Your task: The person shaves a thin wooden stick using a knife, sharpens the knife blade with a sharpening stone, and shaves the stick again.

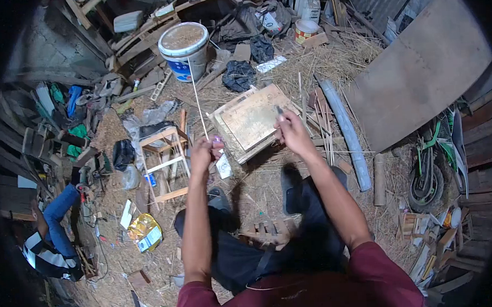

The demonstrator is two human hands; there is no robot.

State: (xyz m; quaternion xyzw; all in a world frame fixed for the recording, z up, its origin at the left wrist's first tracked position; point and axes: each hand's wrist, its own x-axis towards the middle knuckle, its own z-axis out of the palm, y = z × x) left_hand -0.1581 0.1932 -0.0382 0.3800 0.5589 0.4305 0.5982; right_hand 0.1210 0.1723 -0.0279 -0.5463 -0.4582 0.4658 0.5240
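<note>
My left hand (pixel 202 154) is closed around the lower end of a thin wooden stick (pixel 197 98), which points up and away toward the bucket. My right hand (pixel 293 134) grips a small dark tool (pixel 279 110) whose tip sticks out above the fingers; its exact kind is too small to tell. Between and just beyond both hands lies a low wooden work board (pixel 250 120), tilted and dusty. Left of my left hand stands a small light wooden frame (pixel 164 167) with open sides.
A lidded white bucket (pixel 183 41) stands beyond the board. To the right are a grey pole (pixel 345 132), a large leaning panel (pixel 418 69) and a green motorbike (pixel 430 162). Shavings and scraps cover the floor. Another person's jeans (pixel 59 219) show at far left.
</note>
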